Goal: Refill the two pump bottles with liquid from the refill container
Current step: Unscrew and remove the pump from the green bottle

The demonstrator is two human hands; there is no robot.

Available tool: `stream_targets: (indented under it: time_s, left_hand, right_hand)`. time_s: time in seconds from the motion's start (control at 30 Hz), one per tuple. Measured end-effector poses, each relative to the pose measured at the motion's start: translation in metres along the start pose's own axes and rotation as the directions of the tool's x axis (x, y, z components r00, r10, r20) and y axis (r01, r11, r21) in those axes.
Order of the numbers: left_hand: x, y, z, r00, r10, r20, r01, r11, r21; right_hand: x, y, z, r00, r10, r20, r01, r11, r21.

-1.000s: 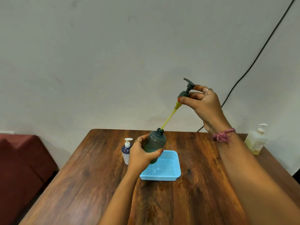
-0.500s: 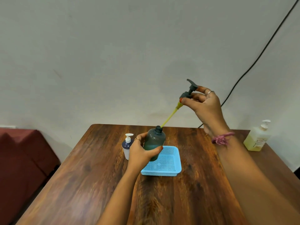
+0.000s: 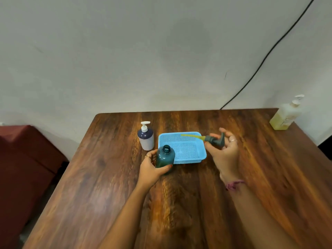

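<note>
Bare tabletop [image 3: 107,186] at left and near edge, basket [image 3: 202,157], white-pump bottle [image 3: 145,139] crowd centre

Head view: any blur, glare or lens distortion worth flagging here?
Head view: wide-angle bending bows the table edges; the yellow bottle at the right edge is smeared and soft; mild sheen on the wood; the green bottle and pump stay readable; lighting even, shadows faint.

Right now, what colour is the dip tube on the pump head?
Yellow. The dip tube lies over the blue basket, clearest in the head view.
</note>
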State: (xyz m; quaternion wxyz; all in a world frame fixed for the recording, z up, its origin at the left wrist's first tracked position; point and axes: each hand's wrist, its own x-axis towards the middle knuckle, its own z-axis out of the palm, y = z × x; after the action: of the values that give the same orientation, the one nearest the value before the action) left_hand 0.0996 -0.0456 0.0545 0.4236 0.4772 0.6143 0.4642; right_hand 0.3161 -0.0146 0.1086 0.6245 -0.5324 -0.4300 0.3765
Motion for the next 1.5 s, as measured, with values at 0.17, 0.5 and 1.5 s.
stream_targets:
  time_s: [0.17,0.5,1.5]
  left_hand:
    - [-0.001,-0.043,-0.004,0.989,-0.11,0.096,0.107,0.993,0.041]
    - [0.0,-0.085,-0.006,0.969,-0.169,0.182,0.153,0.983,0.102]
    - [0.011,-0.08,-0.014,0.978,-0.026,0.206,0.023,1.0,0.016]
  right_hand:
    - [-0.045,0.071,-0.005,0.995,0.099,-0.019,-0.1,0.957,-0.271]
    - [-0.108,0.14,0.009,0.958,0.264,-0.109,-0.283,0.818,-0.501]
    - [-0.117,0.15,0.028,0.905,0.367,-0.215,-0.424,0.813,-0.399]
